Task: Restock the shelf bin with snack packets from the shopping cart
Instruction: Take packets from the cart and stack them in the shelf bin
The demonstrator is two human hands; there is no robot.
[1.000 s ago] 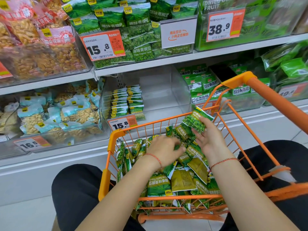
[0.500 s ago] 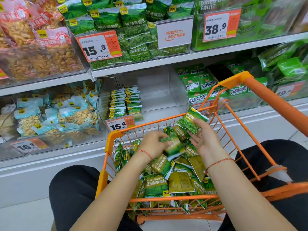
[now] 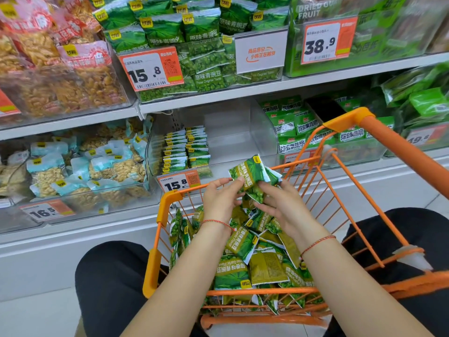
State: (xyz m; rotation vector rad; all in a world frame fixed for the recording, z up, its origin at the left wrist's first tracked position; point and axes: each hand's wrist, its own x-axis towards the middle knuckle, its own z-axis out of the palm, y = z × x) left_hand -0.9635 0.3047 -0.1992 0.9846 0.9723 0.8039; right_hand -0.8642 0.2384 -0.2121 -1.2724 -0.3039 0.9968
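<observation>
1. Held up over the orange shopping cart (image 3: 167, 198): a small bunch of green snack packets (image 3: 250, 175), pinched from both sides.
2. Left hand (image 3: 220, 199) curled in, fingertips (image 3: 239, 181) closed on the bunch's left edge, thumb side hidden behind.
3. Right hand (image 3: 283, 205) curled too, fingers (image 3: 264, 187) gripping the bunch's lower right part, more packets fanned out just past them.
4. Directly below both sets of fingers, heaped in the cart: loose packets (image 3: 243, 268), green and olive, lying every which way.
5. Beyond the fingertips, on the lower shelf: the clear shelf bin (image 3: 243, 132), two neat rows of stocked packets (image 3: 185, 149) at its left side.
6. Just left of the left fingertips, against the bin's front: a 15.8 price tag (image 3: 178, 182).
7. Red string bracelets (image 3: 218, 222) seen on both wrists.
</observation>
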